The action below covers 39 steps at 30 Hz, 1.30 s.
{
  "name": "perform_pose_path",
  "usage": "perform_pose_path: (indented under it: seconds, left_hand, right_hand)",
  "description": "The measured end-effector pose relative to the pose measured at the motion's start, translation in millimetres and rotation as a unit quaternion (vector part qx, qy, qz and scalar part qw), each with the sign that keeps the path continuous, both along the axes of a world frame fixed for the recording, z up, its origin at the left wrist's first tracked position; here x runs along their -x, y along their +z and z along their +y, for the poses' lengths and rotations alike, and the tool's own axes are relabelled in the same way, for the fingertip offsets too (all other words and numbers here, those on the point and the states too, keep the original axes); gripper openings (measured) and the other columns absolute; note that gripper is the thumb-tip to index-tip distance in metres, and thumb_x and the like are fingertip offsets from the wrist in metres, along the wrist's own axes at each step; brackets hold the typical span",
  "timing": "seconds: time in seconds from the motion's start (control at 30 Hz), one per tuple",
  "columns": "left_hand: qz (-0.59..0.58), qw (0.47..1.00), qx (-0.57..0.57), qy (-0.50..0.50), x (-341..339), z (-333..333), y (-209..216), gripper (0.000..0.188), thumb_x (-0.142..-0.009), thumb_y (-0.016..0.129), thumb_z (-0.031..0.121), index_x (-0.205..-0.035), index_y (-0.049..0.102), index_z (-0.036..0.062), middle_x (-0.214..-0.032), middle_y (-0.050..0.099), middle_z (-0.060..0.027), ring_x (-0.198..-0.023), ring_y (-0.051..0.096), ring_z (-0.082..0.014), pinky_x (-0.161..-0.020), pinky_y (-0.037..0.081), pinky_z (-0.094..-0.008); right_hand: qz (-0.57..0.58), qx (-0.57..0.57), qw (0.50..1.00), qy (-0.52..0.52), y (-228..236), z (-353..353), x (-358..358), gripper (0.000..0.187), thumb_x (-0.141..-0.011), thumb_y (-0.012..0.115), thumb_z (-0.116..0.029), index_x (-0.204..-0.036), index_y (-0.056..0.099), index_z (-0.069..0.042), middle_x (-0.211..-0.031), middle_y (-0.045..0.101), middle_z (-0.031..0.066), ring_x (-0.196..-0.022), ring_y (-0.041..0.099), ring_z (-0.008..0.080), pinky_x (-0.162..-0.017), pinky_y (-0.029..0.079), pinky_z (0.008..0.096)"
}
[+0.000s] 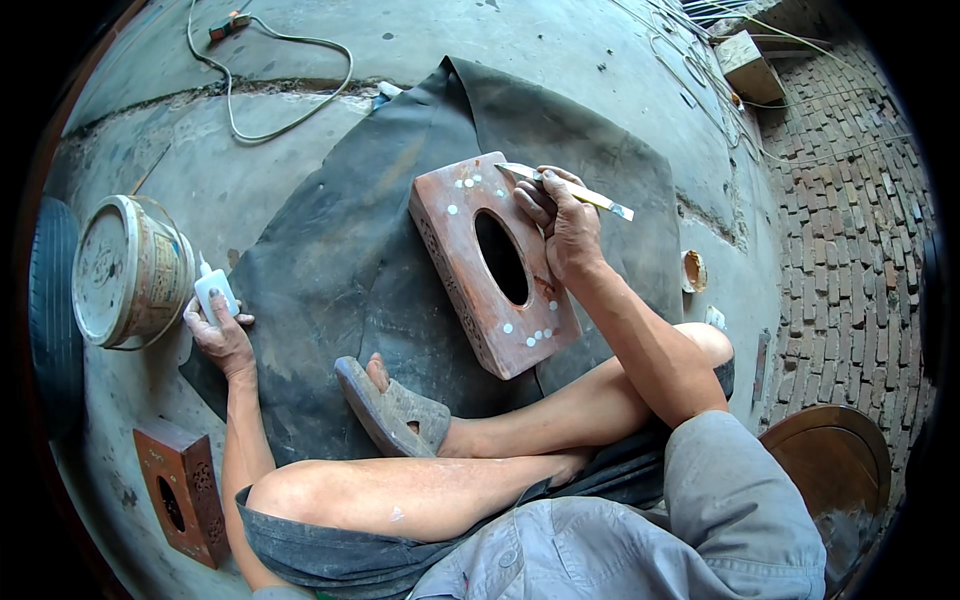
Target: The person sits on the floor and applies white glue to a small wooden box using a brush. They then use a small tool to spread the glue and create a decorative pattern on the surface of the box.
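A reddish-brown wooden tissue box (459,215) lies in front of me with its oval opening facing up. Pale round inlay dots mark both ends of its top, and its long side is carved. My right hand (572,228) rests at the box's right edge, its fingers closed around a slim knife (595,198) with a pale yellowish handle. The knife's narrow tip points left, over the top's far end. Off to the left, my left hand (226,340) grips a small white squeeze bottle (214,294), nozzle up, beside a lidded bucket.
A dark rubber sheet (340,260) lies under the box. Leftward are the dirty bucket (105,270), a tyre (55,310) and another carved box (185,490). A small cup (694,271) stands right, near a wooden stool (835,450). Cable (340,75) crosses the concrete floor.
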<state>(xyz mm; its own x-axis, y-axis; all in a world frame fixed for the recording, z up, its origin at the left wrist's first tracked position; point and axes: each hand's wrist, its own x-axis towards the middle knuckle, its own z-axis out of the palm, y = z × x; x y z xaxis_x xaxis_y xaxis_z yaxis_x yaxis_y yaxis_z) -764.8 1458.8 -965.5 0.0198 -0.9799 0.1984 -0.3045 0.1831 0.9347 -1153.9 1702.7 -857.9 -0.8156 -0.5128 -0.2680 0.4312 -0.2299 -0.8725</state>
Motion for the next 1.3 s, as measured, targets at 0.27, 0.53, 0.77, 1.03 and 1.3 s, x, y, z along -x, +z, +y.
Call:
perform_pose_path:
  seconds: [0.27,0.53,0.77,1.03,1.3]
  left_hand:
    - [-0.001,0.999,-0.033,-0.014,-5.1,-1.5,-1.7,0.044,-0.103,0.059,0.034,-0.122,0.047,-0.0049,-0.103,0.062,-0.0182,-0.072,0.068,-0.0192,-0.048,0.057,-0.0271]
    - [0.021,0.999,-0.028,-0.013,0.1,-1.8,-5.6,0.043,-0.103,0.060,0.030,-0.122,0.046,-0.0057,-0.105,0.061,-0.0178,-0.073,0.067,-0.0191,-0.047,0.057,-0.0266]
    - [0.053,0.999,0.006,0.010,3.8,2.8,0.5,0.039,-0.102,0.062,0.029,-0.124,0.047,0.0006,-0.100,0.062,-0.0160,-0.072,0.067,-0.0183,-0.045,0.055,-0.0277]
    - [0.040,0.999,-0.010,-0.020,6.1,6.9,8.7,0.039,-0.102,0.063,0.031,-0.122,0.049,0.0012,-0.076,0.062,-0.0103,-0.051,0.058,-0.0127,-0.044,0.047,-0.0259]
    - [0.041,0.999,0.015,-0.010,2.4,1.1,-6.1,0.039,-0.100,0.066,0.027,-0.122,0.050,-0.0001,-0.079,0.061,-0.0083,-0.050,0.056,-0.0116,-0.044,0.045,-0.0255]
  right_hand:
    - [0.002,0.002,1.000,-0.010,3.4,-1.9,-2.8,0.021,-0.101,0.059,-0.009,-0.119,0.055,0.000,-0.104,0.069,0.0176,-0.089,0.073,0.0231,-0.081,0.066,0.0306]
    - [0.004,0.004,1.000,-0.014,2.8,1.8,1.1,0.021,-0.100,0.060,-0.009,-0.119,0.056,-0.001,-0.100,0.068,0.0155,-0.086,0.073,0.0226,-0.080,0.066,0.0332]
    - [0.164,0.025,0.982,0.095,33.2,-35.3,-28.2,0.022,-0.103,0.058,-0.010,-0.125,0.059,-0.002,-0.093,0.065,0.0105,-0.081,0.070,0.0159,-0.071,0.065,0.0334]
    - [-0.038,-0.010,0.968,0.248,-0.3,-185.0,-166.5,0.032,-0.099,0.069,-0.031,-0.102,0.067,0.001,-0.087,0.072,0.0101,-0.072,0.071,0.0169,-0.067,0.062,0.0304]
    - [-0.100,0.019,0.961,0.256,-67.1,-233.5,-216.8,0.032,-0.103,0.062,-0.030,-0.104,0.067,0.002,-0.091,0.073,0.0107,-0.075,0.072,0.0177,-0.069,0.061,0.0304]
